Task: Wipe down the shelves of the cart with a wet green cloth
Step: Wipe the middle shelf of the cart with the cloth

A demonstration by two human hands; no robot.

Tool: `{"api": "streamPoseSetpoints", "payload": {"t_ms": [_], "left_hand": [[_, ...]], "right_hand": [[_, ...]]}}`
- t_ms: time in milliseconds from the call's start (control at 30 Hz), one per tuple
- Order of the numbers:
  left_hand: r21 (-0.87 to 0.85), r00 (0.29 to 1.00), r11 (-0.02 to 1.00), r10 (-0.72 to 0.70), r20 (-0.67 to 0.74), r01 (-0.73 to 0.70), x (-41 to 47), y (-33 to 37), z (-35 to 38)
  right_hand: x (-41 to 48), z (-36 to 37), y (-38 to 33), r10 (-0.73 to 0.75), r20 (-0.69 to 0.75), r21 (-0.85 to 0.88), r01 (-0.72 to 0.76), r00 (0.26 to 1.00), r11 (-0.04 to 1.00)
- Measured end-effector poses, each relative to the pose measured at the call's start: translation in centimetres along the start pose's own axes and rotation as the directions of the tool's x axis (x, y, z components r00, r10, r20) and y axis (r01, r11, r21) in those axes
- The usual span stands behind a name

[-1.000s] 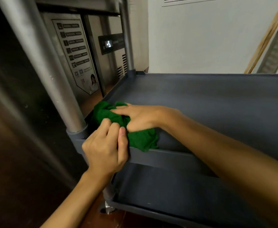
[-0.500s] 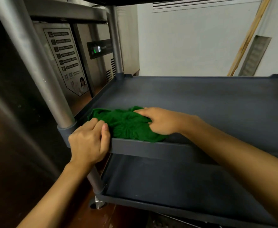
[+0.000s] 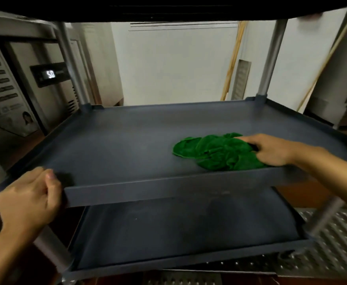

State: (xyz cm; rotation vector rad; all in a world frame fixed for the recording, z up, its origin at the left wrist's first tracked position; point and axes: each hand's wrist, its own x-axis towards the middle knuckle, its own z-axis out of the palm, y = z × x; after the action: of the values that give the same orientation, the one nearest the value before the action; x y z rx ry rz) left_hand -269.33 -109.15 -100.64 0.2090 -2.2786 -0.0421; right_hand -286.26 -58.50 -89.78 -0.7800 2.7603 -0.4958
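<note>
The dark grey cart's middle shelf [image 3: 127, 145] fills the centre of the view, with its bottom shelf [image 3: 178, 229] below. A crumpled green cloth [image 3: 213, 151] lies on the middle shelf near its front right. My right hand [image 3: 271, 150] rests on the cloth's right side, fingers curled into the fabric. My left hand [image 3: 27, 199] grips the front left corner of the middle shelf's rim, thumb on top.
Grey metal posts [image 3: 270, 58] hold the shelves; the top shelf's underside [image 3: 168, 9] hangs overhead. A stainless appliance with a lit display [image 3: 50, 75] stands at left. Wooden sticks [image 3: 233, 58] lean on the white wall behind. Studded metal flooring [image 3: 333, 239] lies at lower right.
My right hand has swept the green cloth from the shelf's front left corner across to the front right. The left hand keeps its grip on the corner. The view has shifted right and lower.
</note>
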Motion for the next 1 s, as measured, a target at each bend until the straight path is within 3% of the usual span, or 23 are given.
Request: {"api": "streamPoseSetpoints", "payload": {"t_ms": [133, 233, 367, 400, 533, 800, 900, 1000], "left_hand": [[-0.064, 0.993, 0.998, -0.037, -0.108, 0.030, -0.1, 2.6, -1.0], [-0.040, 0.990, 0.995, 0.081, -0.116, -0.086, 0.3, 7.9, -2.4], [-0.110, 0.945, 0.944, 0.294, -0.143, -0.310, 2.0, 18.6, -2.6], [-0.129, 0.942, 0.936, 0.312, -0.126, -0.328, 2.7, 20.9, -2.5], [-0.183, 0.941, 0.929, 0.335, 0.042, -0.322, 4.1, 25.5, -1.6], [-0.224, 0.936, 0.910, 0.351, -0.034, -0.349, 3.8, 25.8, 0.0], [-0.226, 0.933, 0.906, 0.357, -0.048, -0.358, 3.7, 25.8, 0.1], [-0.235, 0.939, 0.910, 0.340, -0.045, -0.341, 3.7, 25.7, 0.2]], "right_hand": [[-1.7, -0.7, 2.5, 0.081, -0.039, 0.040, -0.080, 0.996, 0.996], [-1.7, -0.8, 2.2, 0.118, 0.004, 0.096, -0.118, 0.993, 0.988], [-2.2, -0.7, 1.9, 0.142, -0.019, 0.456, -0.118, 0.990, 0.882], [-2.3, -0.7, 1.7, 0.141, -0.026, 0.477, -0.112, 0.990, 0.872], [-1.8, 0.2, 1.3, 0.158, -0.015, 0.168, -0.153, 0.987, 0.974], [1.9, 1.5, -0.7, 0.034, -0.035, 0.149, -0.028, 0.999, 0.988], [4.5, 2.7, -4.0, -0.091, -0.035, 0.145, 0.096, 0.995, 0.985], [8.0, 4.4, -8.8, -0.330, -0.025, 0.131, 0.330, 0.944, 0.935]]}}
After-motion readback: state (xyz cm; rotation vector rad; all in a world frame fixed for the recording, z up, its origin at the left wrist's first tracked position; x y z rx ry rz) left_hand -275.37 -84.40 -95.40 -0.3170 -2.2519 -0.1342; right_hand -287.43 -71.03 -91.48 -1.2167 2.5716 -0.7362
